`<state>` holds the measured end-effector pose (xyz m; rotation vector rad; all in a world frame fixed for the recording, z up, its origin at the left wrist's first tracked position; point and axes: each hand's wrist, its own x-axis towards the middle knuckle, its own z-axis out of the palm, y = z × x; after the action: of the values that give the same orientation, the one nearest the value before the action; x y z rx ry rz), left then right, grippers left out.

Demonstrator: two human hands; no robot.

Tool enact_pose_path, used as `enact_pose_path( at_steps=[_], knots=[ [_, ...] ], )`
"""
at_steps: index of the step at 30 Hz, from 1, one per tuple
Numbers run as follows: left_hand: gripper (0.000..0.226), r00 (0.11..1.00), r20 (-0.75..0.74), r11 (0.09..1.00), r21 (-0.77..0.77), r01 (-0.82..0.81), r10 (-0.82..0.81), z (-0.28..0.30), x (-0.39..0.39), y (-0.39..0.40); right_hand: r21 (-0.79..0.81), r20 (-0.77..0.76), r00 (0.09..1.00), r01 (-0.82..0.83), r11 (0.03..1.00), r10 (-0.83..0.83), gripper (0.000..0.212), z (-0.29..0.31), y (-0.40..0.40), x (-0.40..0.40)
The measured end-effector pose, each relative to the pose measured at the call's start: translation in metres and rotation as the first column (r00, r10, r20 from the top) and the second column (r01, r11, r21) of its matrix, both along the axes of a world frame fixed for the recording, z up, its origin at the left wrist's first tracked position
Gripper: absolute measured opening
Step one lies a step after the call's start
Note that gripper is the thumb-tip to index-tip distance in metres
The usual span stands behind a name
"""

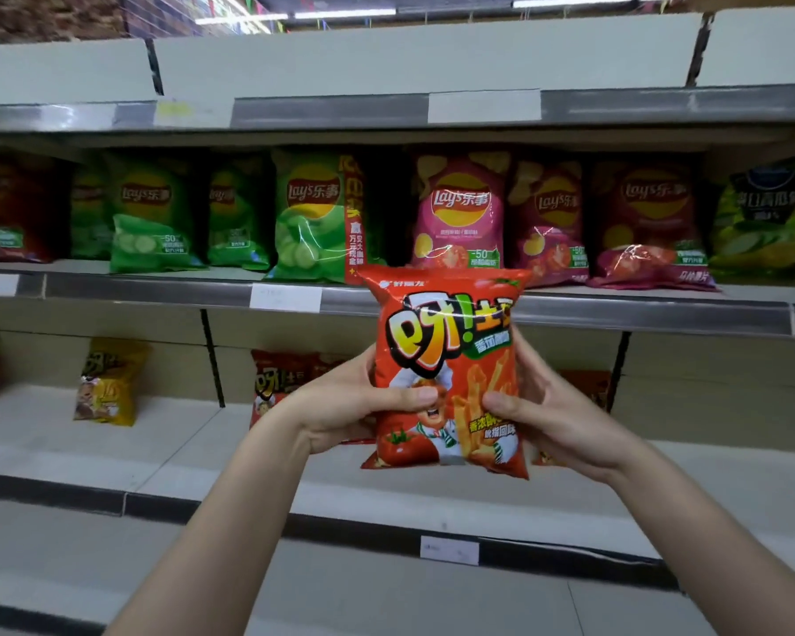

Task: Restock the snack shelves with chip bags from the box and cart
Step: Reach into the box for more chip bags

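red chip bag [448, 360] (cartoon chef), seemingly yellow bag [109, 383]

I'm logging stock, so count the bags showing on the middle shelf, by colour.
Green bags: 4
Pink bags: 3
Dark red bag: 1
Yellow-green bag: 1
Total: 9

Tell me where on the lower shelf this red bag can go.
Bare board lies between the yellow bag and the matching red bag, and right of the divider. The Lay's row above is packed. Both hands, left hand and right hand, hold the red bag in hand.
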<state>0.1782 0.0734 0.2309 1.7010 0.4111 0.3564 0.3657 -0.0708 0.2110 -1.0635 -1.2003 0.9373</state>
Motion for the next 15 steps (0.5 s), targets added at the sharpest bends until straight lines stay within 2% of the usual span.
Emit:
enact_pose_path(
  at_steps=[2, 9, 12, 15],
  knots=[
    [0.070, 1.000, -0.018, 1.000, -0.022, -0.009, 0.009, -0.015, -0.006, 0.003, -0.037, 0.005, 1.000, 0.009, 0.999, -0.009, 0.107, -0.018, 0.005, -0.004],
    [0.068, 0.997, -0.080, 0.984, -0.178, -0.034, 0.020, -0.083, -0.006, 0.008, -0.217, 0.009, 0.999, 0.032, 0.976, -0.031, 0.117, -0.079, 0.018, 0.006],
    [0.068, 0.992, -0.086, 0.962, -0.250, -0.112, 0.093, -0.102, -0.006, 0.022, -0.267, 0.024, 0.999, 0.046, 0.963, -0.041, 0.113, -0.092, 0.040, 0.006],
    [0.064, 0.976, -0.099, 0.930, -0.296, -0.216, 0.195, -0.113, -0.008, 0.044, -0.296, -0.013, 1.000, 0.020, 0.955, -0.025, 0.120, -0.103, 0.073, 0.006]
  ],
)
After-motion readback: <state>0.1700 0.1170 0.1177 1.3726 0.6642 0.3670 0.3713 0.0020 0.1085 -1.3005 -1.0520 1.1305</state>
